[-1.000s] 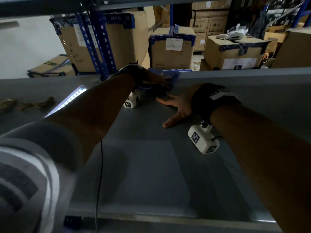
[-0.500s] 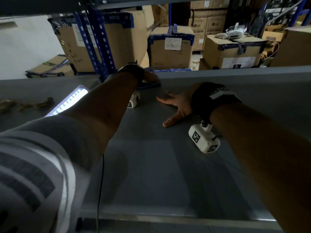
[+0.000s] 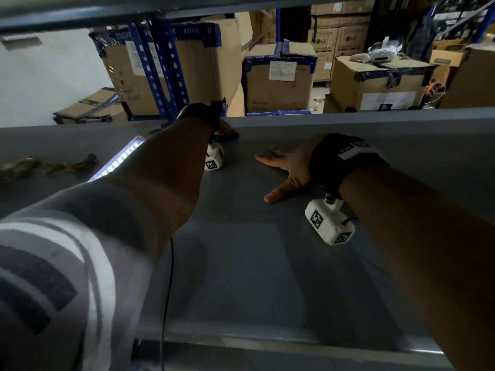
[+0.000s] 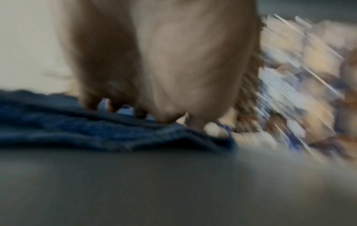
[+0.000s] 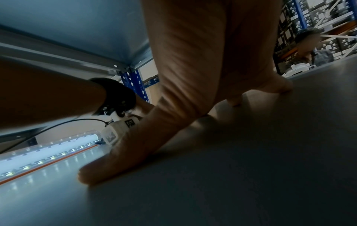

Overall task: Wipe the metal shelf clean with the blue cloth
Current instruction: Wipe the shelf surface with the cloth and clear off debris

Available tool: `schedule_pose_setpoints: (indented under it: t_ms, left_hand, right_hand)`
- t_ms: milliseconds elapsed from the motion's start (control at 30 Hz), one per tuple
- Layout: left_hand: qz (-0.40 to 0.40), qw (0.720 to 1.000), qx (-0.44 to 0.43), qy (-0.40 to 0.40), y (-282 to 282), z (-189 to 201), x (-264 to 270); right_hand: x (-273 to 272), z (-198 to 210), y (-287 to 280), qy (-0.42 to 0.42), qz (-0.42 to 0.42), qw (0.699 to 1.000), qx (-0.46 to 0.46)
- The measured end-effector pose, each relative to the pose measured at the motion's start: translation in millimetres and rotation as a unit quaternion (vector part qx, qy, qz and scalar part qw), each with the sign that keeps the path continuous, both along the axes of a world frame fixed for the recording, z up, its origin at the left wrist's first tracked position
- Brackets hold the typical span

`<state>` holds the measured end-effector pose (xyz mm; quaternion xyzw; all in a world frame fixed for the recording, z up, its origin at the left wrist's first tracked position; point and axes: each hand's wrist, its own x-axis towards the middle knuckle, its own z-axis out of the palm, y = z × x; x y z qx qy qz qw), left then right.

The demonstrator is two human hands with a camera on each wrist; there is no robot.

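Observation:
The grey metal shelf [image 3: 241,263] stretches across the head view. At its far edge my left hand [image 3: 223,128] presses the blue cloth [image 3: 230,135] onto the metal. In the blurred left wrist view the fingers [image 4: 164,110] lie flat on top of the crumpled blue cloth [image 4: 96,133]. My right hand [image 3: 289,170] rests palm down on the shelf to the right of the cloth, fingers spread. In the right wrist view its thumb [image 5: 119,160] lies along the shelf [image 5: 231,175].
A lit LED lamp [image 3: 117,162] lies on the shelf left of my left arm, with brown debris [image 3: 48,166] further left. A blue upright post [image 3: 160,73] and cardboard boxes [image 3: 278,79] stand behind the shelf. Another shelf hangs low overhead.
My left hand has slid the blue cloth leftward along the far edge of the shelf. My right hand has stayed planted in the same spot.

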<state>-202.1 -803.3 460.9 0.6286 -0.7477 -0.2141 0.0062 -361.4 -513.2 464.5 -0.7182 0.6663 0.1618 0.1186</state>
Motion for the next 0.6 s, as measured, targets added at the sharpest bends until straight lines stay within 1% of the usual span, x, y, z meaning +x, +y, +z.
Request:
schedule_pose_setpoints:
  t_ms: [33,67,100,133,167,200,233,267,300,333,400,433,467,533,567,600]
  left_hand:
    - [-0.004,1.0,-0.005,0.004,26,8,9]
    - [-0.021,1.0,-0.002,0.006,38,9,13]
    - [-0.042,0.999,0.003,-0.014,45,9,13]
    - [-0.082,0.997,0.01,-0.013,47,7,13]
    - [-0.126,0.992,0.024,-0.012,63,7,13]
    - [-0.156,0.987,0.037,0.0,60,0,12]
    - [-0.177,0.983,0.032,0.017,55,-6,17]
    - [-0.188,0.981,0.02,0.034,58,-7,22]
    - [-0.176,0.983,0.02,0.042,75,3,26]
    - [-0.146,0.988,0.017,0.053,71,6,33]
    - [-0.119,0.992,0.001,0.04,101,20,34]
    - [-0.121,0.992,-0.011,0.017,115,24,32]
    - [-0.14,0.99,-0.021,0.017,123,25,29]
    - [-0.18,0.983,-0.026,-0.027,145,26,28]
    - [-0.188,0.979,-0.046,-0.058,159,28,28]
    - [-0.184,0.978,-0.047,-0.083,166,27,27]
  right_hand:
    - [0,0,-2,0.013,0.004,1.0,0.002]
    - [1,0,-3,0.026,0.007,1.0,0.002]
    - [1,0,-4,0.036,0.009,0.999,0.003]
    - [1,0,-5,0.043,0.01,0.999,0.002]
    - [1,-1,-5,0.045,0.012,0.999,-0.002]
    - [1,0,-5,0.044,0.016,0.999,-0.008]
    - [1,1,-4,0.04,0.02,0.999,-0.012]
    - [1,1,-3,0.035,0.022,0.999,-0.015]
    - [1,1,-2,0.034,0.021,0.999,-0.017]
    - [1,1,-1,0.037,0.02,0.999,-0.018]
    - [1,0,0,0.047,0.022,0.999,-0.016]
    - [2,0,-1,0.051,0.026,0.998,-0.017]
    - [3,0,-2,0.054,0.03,0.998,-0.023]
    - [3,0,-3,0.054,0.037,0.997,-0.034]
    - [4,1,-1,0.049,0.038,0.997,-0.035]
    - [5,2,2,0.046,0.038,0.998,-0.036]
